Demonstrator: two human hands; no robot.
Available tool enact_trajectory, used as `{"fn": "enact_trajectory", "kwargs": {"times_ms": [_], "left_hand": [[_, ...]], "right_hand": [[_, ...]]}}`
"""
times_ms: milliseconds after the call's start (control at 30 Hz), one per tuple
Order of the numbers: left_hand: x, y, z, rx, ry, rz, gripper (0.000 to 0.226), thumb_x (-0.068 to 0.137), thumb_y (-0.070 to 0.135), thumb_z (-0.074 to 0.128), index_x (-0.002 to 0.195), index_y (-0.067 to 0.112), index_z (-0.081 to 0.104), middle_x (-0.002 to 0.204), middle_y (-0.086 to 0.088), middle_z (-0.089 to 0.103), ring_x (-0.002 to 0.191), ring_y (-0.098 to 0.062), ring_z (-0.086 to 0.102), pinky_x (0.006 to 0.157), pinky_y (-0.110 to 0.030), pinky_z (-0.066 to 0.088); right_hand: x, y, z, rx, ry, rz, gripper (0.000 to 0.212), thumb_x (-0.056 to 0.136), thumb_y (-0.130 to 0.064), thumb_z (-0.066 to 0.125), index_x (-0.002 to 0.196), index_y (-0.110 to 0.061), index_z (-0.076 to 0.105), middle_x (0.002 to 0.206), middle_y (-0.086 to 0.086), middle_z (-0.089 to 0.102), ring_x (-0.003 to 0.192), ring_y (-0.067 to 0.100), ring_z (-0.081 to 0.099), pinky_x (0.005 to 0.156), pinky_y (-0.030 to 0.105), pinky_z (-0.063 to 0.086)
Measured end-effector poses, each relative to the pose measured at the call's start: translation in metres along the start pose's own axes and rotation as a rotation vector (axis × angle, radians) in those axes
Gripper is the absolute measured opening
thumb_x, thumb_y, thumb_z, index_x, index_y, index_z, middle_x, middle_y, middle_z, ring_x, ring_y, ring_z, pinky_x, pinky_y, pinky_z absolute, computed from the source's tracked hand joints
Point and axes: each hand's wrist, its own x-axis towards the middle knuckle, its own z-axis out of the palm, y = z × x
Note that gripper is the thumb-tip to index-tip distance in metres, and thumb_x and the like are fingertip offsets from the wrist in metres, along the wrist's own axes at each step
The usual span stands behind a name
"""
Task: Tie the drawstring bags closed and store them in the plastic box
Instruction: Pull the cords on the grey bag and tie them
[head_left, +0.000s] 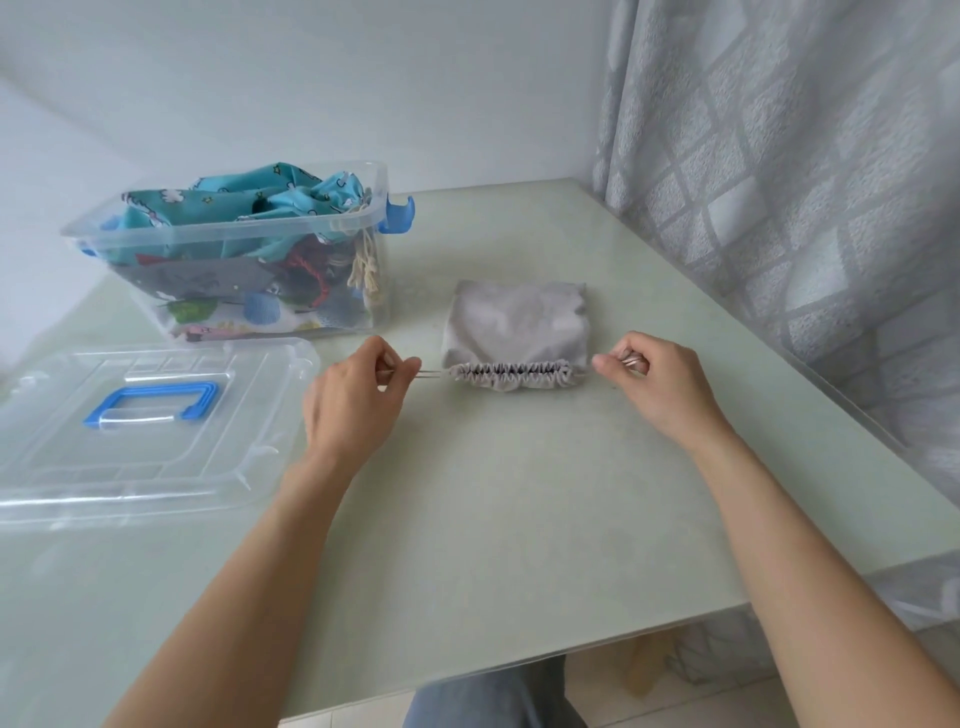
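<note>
A grey drawstring bag (517, 325) lies flat on the pale green table (493, 519), its gathered mouth facing me. My left hand (353, 400) pinches the drawstring coming out of the mouth's left end. My right hand (657, 387) pinches the drawstring at the right end. Both cords are stretched outward and the mouth is puckered. The clear plastic box (234, 234) stands at the back left, holding several tied bags, a turquoise patterned one on top.
The box's clear lid (140, 431) with a blue handle lies flat on the table at the left. A grey patterned curtain (805, 182) hangs along the table's right edge. The table's front edge is near my legs.
</note>
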Motion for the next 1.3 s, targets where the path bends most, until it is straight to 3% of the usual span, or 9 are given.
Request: {"fn": "enact_trajectory", "kwargs": {"times_ms": [133,233,333,400,500,600,700,833,1300], "left_hand": [[0.002,-0.008,0.002,0.17,0.088,0.027,0.03,0.092,0.039,0.053,0.087,0.009,0.054,0.086,-0.008,0.07,0.086,-0.036,0.061,0.066,-0.035,0.037],[0.002,-0.003,0.001,-0.222,-0.018,-0.113,0.029,0.095,0.036,0.048,0.075,0.014,0.047,0.068,0.002,0.052,0.066,-0.016,0.051,0.058,-0.023,0.032],[0.001,0.007,0.003,-0.74,-0.072,-0.125,0.022,0.099,0.029,0.04,0.085,0.017,0.054,0.086,0.005,0.06,0.07,0.006,0.057,0.064,-0.012,0.043],[0.001,0.016,0.007,-1.004,-0.12,-0.121,0.028,0.1,0.027,0.037,0.102,0.007,0.056,0.109,0.004,0.066,0.097,0.0,0.063,0.082,-0.017,0.051],[0.005,0.026,0.013,-1.181,-0.191,-0.126,0.03,0.1,0.026,0.034,0.099,0.002,0.052,0.099,0.0,0.072,0.101,-0.016,0.066,0.087,-0.025,0.051],[0.011,0.029,0.015,-1.147,-0.234,-0.131,0.026,0.1,0.025,0.035,0.08,0.012,0.044,0.062,0.006,0.065,0.071,-0.013,0.067,0.075,-0.022,0.052],[0.013,0.024,0.015,-0.935,-0.178,-0.127,0.029,0.099,0.025,0.041,0.072,0.016,0.037,0.054,0.007,0.039,0.049,-0.003,0.043,0.058,-0.016,0.04],[0.015,0.013,0.018,-0.626,-0.151,0.019,0.026,0.095,0.026,0.05,0.072,0.018,0.039,0.054,0.004,0.033,0.048,-0.007,0.026,0.048,-0.022,0.023],[0.009,0.001,0.008,-0.343,-0.028,0.095,0.025,0.094,0.028,0.051,0.077,0.013,0.039,0.045,0.007,0.032,0.043,-0.013,0.027,0.047,-0.029,0.023]], "right_hand": [[0.002,0.004,-0.002,-0.144,0.074,0.017,0.025,0.087,-0.026,0.063,0.074,-0.006,0.058,0.069,0.003,0.053,0.069,0.022,0.046,0.059,0.028,0.024],[0.005,0.003,0.001,-0.004,0.067,0.12,0.034,0.091,-0.03,0.057,0.067,-0.008,0.048,0.063,0.004,0.047,0.064,0.018,0.042,0.059,0.031,0.027],[0.008,-0.013,0.005,0.441,0.059,0.215,0.031,0.092,-0.029,0.055,0.066,-0.014,0.05,0.063,-0.002,0.043,0.058,0.004,0.038,0.057,0.022,0.03],[0.015,-0.029,0.008,0.656,0.045,0.238,0.021,0.09,-0.025,0.058,0.075,-0.011,0.061,0.076,0.0,0.06,0.074,0.005,0.052,0.069,0.021,0.036],[0.032,-0.052,0.013,0.987,-0.001,0.213,0.024,0.089,-0.019,0.061,0.066,-0.015,0.054,0.08,0.002,0.072,0.085,0.017,0.066,0.081,0.026,0.044],[0.043,-0.067,0.027,1.196,-0.029,0.229,0.031,0.094,-0.021,0.053,0.065,-0.016,0.043,0.063,-0.001,0.069,0.065,0.014,0.068,0.082,0.03,0.045],[0.043,-0.065,0.04,1.323,-0.069,0.351,0.037,0.098,-0.024,0.046,0.063,-0.016,0.038,0.043,-0.008,0.04,0.035,0.006,0.036,0.068,0.026,0.05],[0.039,-0.058,0.042,1.194,-0.116,0.385,0.037,0.097,-0.021,0.047,0.063,-0.02,0.033,0.043,-0.01,0.027,0.036,0.006,0.021,0.039,0.019,0.031],[0.033,-0.047,0.029,1.001,-0.024,0.301,0.04,0.096,-0.017,0.049,0.061,-0.019,0.029,0.045,-0.011,0.025,0.038,0.005,0.019,0.038,0.019,0.017]]}}
